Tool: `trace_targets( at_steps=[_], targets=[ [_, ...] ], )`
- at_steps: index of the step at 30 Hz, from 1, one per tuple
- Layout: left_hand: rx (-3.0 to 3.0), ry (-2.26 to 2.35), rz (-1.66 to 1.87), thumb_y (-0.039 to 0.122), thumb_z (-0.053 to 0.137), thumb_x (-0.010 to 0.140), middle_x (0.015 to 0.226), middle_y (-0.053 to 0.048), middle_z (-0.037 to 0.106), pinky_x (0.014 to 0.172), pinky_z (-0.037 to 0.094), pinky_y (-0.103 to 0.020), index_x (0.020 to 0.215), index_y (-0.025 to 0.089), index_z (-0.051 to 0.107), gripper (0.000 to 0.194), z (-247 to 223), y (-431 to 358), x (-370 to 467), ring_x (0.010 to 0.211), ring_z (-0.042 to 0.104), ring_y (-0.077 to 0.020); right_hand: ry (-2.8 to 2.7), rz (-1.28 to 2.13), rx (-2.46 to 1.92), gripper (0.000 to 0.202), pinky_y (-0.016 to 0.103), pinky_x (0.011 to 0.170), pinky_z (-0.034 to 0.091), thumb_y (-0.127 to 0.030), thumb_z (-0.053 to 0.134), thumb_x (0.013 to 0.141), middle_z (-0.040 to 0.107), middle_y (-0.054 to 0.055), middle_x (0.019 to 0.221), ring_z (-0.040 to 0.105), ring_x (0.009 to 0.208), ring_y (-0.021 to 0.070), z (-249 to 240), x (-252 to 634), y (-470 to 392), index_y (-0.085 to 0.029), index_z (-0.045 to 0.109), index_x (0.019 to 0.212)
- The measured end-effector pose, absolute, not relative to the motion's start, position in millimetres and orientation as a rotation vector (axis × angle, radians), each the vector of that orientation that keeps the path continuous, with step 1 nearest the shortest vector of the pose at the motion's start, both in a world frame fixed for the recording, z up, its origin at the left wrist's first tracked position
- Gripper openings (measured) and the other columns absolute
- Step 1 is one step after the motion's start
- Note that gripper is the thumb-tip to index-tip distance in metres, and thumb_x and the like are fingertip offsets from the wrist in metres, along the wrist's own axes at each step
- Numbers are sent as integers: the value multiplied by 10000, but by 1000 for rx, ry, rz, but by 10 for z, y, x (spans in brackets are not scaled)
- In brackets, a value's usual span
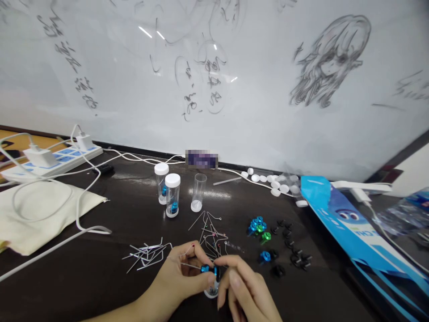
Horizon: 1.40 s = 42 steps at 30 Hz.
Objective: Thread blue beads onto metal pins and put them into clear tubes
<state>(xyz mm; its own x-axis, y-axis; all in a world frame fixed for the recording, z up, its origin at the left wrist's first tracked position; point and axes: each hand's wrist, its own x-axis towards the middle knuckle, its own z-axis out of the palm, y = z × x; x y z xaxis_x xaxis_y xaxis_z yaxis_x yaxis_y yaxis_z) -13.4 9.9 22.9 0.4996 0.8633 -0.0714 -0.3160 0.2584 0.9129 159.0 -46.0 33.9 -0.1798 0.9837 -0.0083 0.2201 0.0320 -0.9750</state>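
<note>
My left hand (187,273) pinches a small blue metal fitting (205,268) with its thumb and fingers. A thin bent metal wire (191,265) also lies between those fingers. My right hand (246,286) has its fingertips closed on a small black ring-shaped part (217,272), right beside the blue fitting; whether the two are joined I cannot tell. Below the fingers shows the white base of a clear tube (212,293), its upper part mostly hidden. Thin wires with small coloured beads (214,237) lie just beyond my hands, and bent silver rods (147,256) lie to the left.
Two white-capped clear tubes (172,197) with blue parts inside stand behind, beside an uncapped tube (199,192). Blue and green fittings (258,226) and black parts (296,257) lie right. White caps (275,184), a blue bag (338,223), a power strip (67,154) and cables surround.
</note>
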Motion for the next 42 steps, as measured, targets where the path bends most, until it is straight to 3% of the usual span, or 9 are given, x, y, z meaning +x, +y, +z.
trace_targets(
  at_steps=[3,5,8,10,15,23,27,34,42],
  targets=[
    [1022,606,834,224,837,648,685,13,631,586,448,-231,707,153,617,239,231,78,-141,599,571,-108,-1569,1197,-1287,488,185,371,257,-592,383,950,621,10,579,383,369,67,351,1586,-465,-152,565,1051],
    [1060,555,808,210,824,669,681,15,632,583,444,-226,721,156,617,220,237,56,-148,592,568,-103,-1617,1173,-1294,460,195,385,254,-577,388,955,602,9,556,401,387,74,365,1583,-469,-161,574,900],
    [1125,492,812,182,814,678,703,14,635,595,437,-214,725,160,621,199,235,27,-152,621,564,-99,-1709,1139,-1295,499,206,409,269,-553,352,975,510,-15,477,406,392,80,382,1583,-468,-186,502,673],
    [1148,485,824,173,813,676,706,16,632,599,435,-210,720,160,619,199,221,23,-149,633,566,-100,-1756,1120,-1278,513,210,421,276,-547,345,979,464,-28,452,399,390,80,380,1588,-464,-193,468,629],
    [1094,547,834,212,831,659,664,31,610,558,436,-204,710,154,608,236,200,54,-135,580,555,-89,-1706,1132,-1265,400,199,407,261,-554,448,935,521,-24,560,366,402,67,330,1604,-448,-188,488,778],
    [1026,604,848,209,837,652,667,27,615,585,477,-206,712,147,618,235,245,54,-144,625,585,-102,-1677,1083,-1248,353,190,390,238,-552,525,895,467,-61,563,346,396,63,238,1611,-417,-208,454,858],
    [1079,540,845,206,827,669,667,29,612,563,456,-196,727,151,615,227,197,37,-143,581,559,-84,-1701,1171,-1233,422,199,388,243,-577,410,940,534,-13,558,386,387,67,309,1601,-434,-192,457,771],
    [1165,472,866,157,801,684,749,3,653,606,458,-223,754,156,635,180,166,32,-140,645,607,-115,-1748,1109,-1184,566,213,444,309,-515,276,1002,416,-35,425,401,390,82,369,1584,-441,-185,468,584],
    [1054,541,854,176,827,671,695,36,630,572,458,-186,729,162,611,224,220,45,-158,591,578,-77,-1687,1053,-1251,359,199,437,240,-536,547,884,378,-60,584,332,476,80,364,1600,-456,-183,516,824]
  ],
)
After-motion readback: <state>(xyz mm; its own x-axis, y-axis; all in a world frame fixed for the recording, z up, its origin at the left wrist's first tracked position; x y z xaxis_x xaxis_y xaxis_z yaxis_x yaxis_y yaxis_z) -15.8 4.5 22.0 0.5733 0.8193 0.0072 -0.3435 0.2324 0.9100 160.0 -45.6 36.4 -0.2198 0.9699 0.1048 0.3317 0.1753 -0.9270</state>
